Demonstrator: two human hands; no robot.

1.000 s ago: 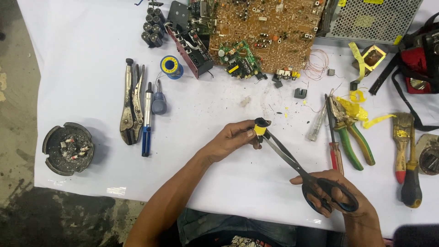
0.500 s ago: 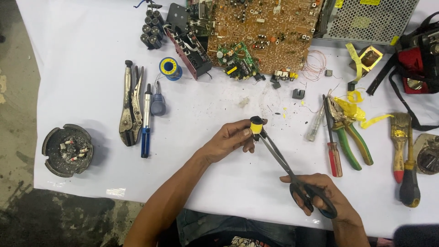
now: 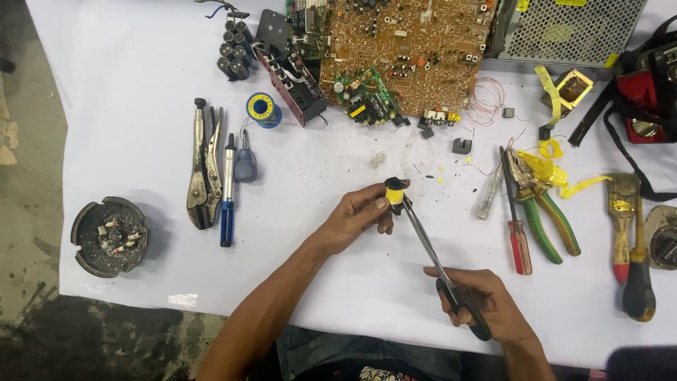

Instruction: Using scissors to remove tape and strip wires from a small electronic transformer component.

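Note:
My left hand [image 3: 356,215] pinches a small black component wrapped in yellow tape [image 3: 395,192] just above the white table [image 3: 127,85]. My right hand [image 3: 486,303] grips the black handles of a pair of scissors [image 3: 430,254]. The scissor blades run up and left, and their tips touch the underside of the yellow component.
A brown circuit board [image 3: 409,42] and a metal mesh case [image 3: 564,28] lie at the back. Locking pliers [image 3: 204,166], screwdrivers [image 3: 229,190] and a solder spool [image 3: 262,109] sit left; an ashtray [image 3: 109,236] lies at the left edge. Green-handled pliers [image 3: 543,204], a red screwdriver [image 3: 518,226] and a brush [image 3: 624,212] lie right.
My right hand has closed round the scissor handles and dropped slightly lower and left. The scissor tips stay at the yellow component, which my left hand keeps holding.

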